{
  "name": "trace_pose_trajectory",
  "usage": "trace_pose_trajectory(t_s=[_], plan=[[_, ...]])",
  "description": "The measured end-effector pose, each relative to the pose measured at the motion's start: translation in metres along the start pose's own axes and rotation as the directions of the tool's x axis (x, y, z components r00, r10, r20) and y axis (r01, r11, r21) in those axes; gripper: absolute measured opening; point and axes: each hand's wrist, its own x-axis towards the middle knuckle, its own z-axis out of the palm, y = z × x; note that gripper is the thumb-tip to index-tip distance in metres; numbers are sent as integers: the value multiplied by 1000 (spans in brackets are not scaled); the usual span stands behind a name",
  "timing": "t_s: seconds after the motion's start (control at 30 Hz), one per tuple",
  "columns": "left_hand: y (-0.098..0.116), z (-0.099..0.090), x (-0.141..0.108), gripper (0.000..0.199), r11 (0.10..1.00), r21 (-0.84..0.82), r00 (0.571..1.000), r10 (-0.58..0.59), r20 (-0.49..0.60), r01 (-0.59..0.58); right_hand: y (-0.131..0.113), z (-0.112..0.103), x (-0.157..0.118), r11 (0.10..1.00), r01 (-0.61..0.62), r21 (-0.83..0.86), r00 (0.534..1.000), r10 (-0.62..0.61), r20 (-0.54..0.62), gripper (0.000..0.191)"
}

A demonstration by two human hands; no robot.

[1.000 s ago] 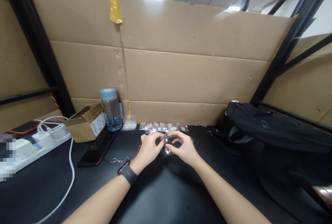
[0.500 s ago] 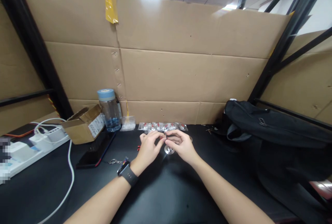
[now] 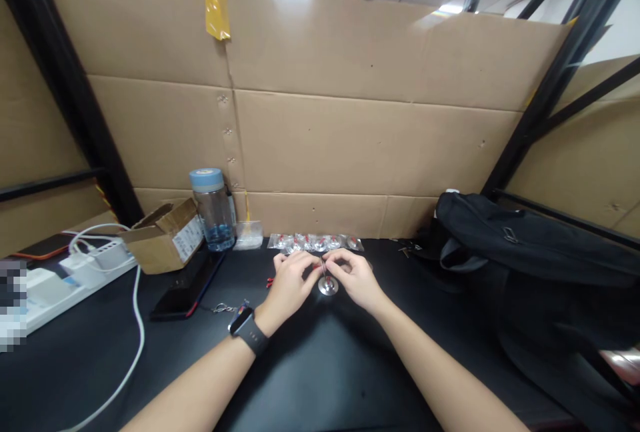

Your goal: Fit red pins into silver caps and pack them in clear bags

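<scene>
My left hand [image 3: 294,282] and my right hand [image 3: 354,277] meet above the black table [image 3: 320,379], fingertips almost touching. Both are pinched around something thin and small, with a bit of red by the left fingertips; its details are too small to tell. Just below the fingertips, a round shiny metal disc [image 3: 328,287] with some red at its middle rests on the table. Small red pieces [image 3: 270,282] lie left of my left hand. Behind the hands is a row of clear packets [image 3: 315,243] with silver and red contents.
On the left are a power strip [image 3: 50,309], white cable, open carton [image 3: 163,239], dark phone [image 3: 183,292], keyring [image 3: 224,309], bottle [image 3: 214,215] and clear case [image 3: 249,235]. A black bag [image 3: 530,239] fills the right side, with keys [image 3: 407,247] beside it. Cardboard stands behind.
My fingertips have shifted slightly, and more of the metal disc with its red middle now shows below them. The whole view has moved a little.
</scene>
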Motion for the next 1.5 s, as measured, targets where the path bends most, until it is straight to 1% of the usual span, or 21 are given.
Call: trace_pose_trajectory(t_s=[0.07, 0.13, 0.23, 0.37, 0.53, 0.6, 0.63, 0.7, 0.73, 0.83, 0.87, 0.93, 1.03, 1.13, 1.2, 1.27, 1.33, 1.4, 1.47, 1.5], plan=[[0, 1, 0, 19, 1000, -8, 1000, 6, 12, -5, -1, -1, 0, 995, -1, -102, 1000, 2, 10, 25], [1, 2, -1, 18, 1000, -10, 1000, 0, 11, 0, -1, -3, 1, 986, 0, -165, 999, 5, 36, 27], [1, 3, -2, 18, 1000, -13, 1000, -12, 0, 12, -1, -5, 1, 979, -4, -204, 997, 20, 76, 28], [1, 6, -3, 17, 999, -3, 999, -35, -11, 35, 2, -7, 1, 968, -1, -253, 994, 27, 101, 28], [2, 6, -2, 15, 999, 0, 999, -44, 22, 44, 4, -9, -1, 952, 38, -305, 989, 8, 148, 26], [2, 4, -1, 10, 998, 0, 998, -59, 15, 59, 4, -8, -2, 931, 59, -361, 989, -4, 150, 26], [2, 3, -1, 11, 997, -6, 997, -72, 2, 72, 4, -8, -3, 913, 79, -400, 989, -20, 149, 25], [1, 1, 0, 18, 995, -47, 996, -88, -12, 87, 4, -7, -4, 874, 122, -470, 987, -56, 151, 24], [1, -1, 0, 21, 994, -74, 997, -81, 5, 81, 4, -7, -5, 861, 138, -490, 985, -69, 155, 23], [0, -4, 0, 21, 994, -106, 992, -8, 123, 22, 2, -6, -6, 863, 140, -486, 984, -67, 165, 20], [0, -4, 0, 19, 996, -92, 987, 11, 160, 3, 1, -6, -5, 869, 131, -477, 985, -62, 159, 20], [0, -3, -1, 14, 999, -47, 980, 22, 197, -13, -1, -6, -5, 880, 114, -461, 989, -57, 135, 21], [-3, 0, -1, 11, 1000, 13, 982, -1, 191, -1, -2, -5, -3, 893, 117, -436, 990, -70, 122, 21], [-12, 2, 0, 12, 996, 84, 992, -15, 125, 5, 0, -10, 0, 880, 152, -451, 984, -91, 155, 18], [-20, 4, 0, 14, 992, 124, 994, -32, 103, 19, 4, -21, 2, 835, 160, -527, 984, -90, 156, 13], [-29, 7, 0, 16, 990, 137, 991, -52, 124, 34, 11, -38, 5, 759, 120, -640, 991, -50, 127, 14], [-35, 11, -1, 19, 989, 142, 987, -58, 152, 37, 21, -56, 7, 661, 33, -749, 995, 51, 89, 24], [-38, 15, -1, 21, 987, 157, 985, -50, 168, 24, 32, -71, 9, 569, -45, -821, 983, 174, 66, 34], [-39, 16, 1, 23, 983, 184, 983, -37, 183, 3, 41, -81, 11, 516, -85, -852, 964, 260, 61, 41], [-41, 15, 3, 24, 980, 200, 982, -35, 185, -3, 45, -84, 11, 510, -93, -855, 956, 284, 66, 42]])
